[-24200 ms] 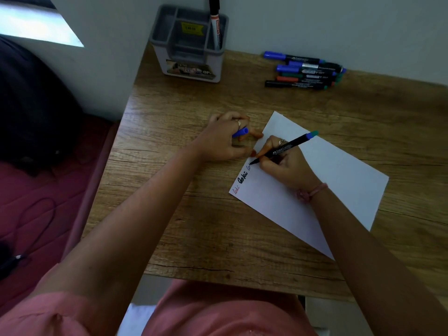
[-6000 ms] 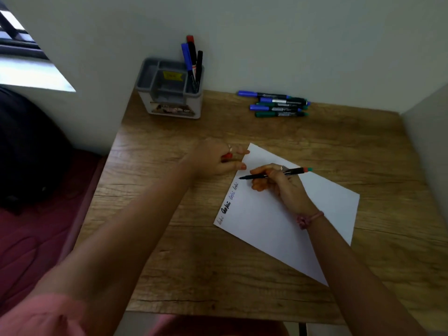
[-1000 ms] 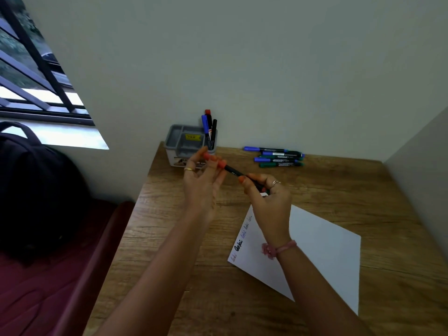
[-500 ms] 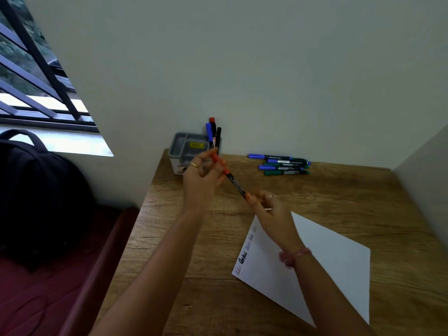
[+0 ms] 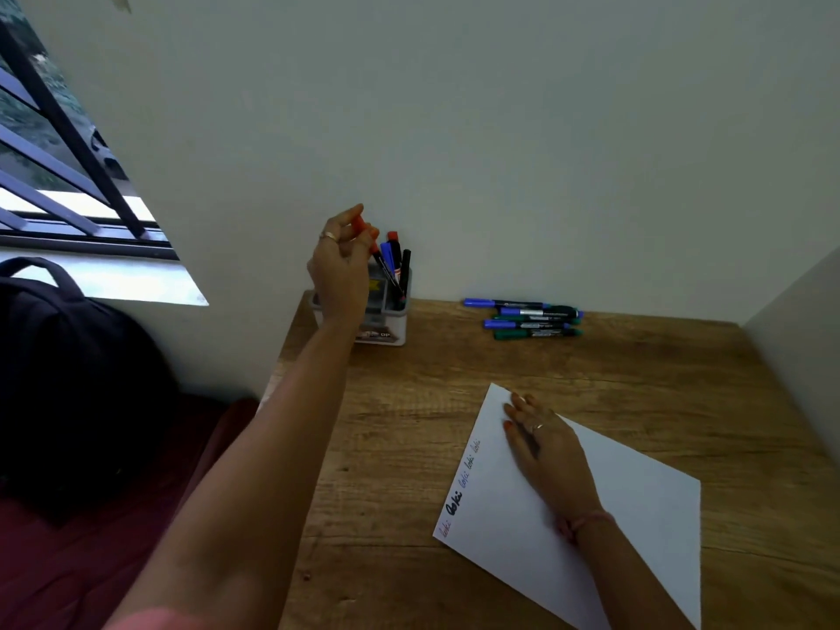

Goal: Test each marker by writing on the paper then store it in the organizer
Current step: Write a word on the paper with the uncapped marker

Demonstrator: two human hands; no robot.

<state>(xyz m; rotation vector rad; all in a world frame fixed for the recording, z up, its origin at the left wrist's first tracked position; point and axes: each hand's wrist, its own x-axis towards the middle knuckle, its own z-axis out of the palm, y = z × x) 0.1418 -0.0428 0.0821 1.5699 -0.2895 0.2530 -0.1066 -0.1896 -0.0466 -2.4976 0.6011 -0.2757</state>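
**Orange marker being lowered into the organizer**

The orange marker (image 5: 379,261), held between both hands half a second ago, is now being pinched at its cap end by the left hand (image 5: 341,266) alone and is being lowered tip-down into the organizer (image 5: 391,331) at the desk's far left corner. Its lower end is being hidden among the three markers (image 5: 394,261) already standing there; whether it is seated cannot be told. The right hand (image 5: 543,443) has been withdrawn and is being rested flat, fingers straight, on the paper (image 5: 636,507) near the desk's front right. Four untested markers (image 5: 529,318) are lying along the desk's far edge. Judged: this marker's storing is nearly done; four are remaining.
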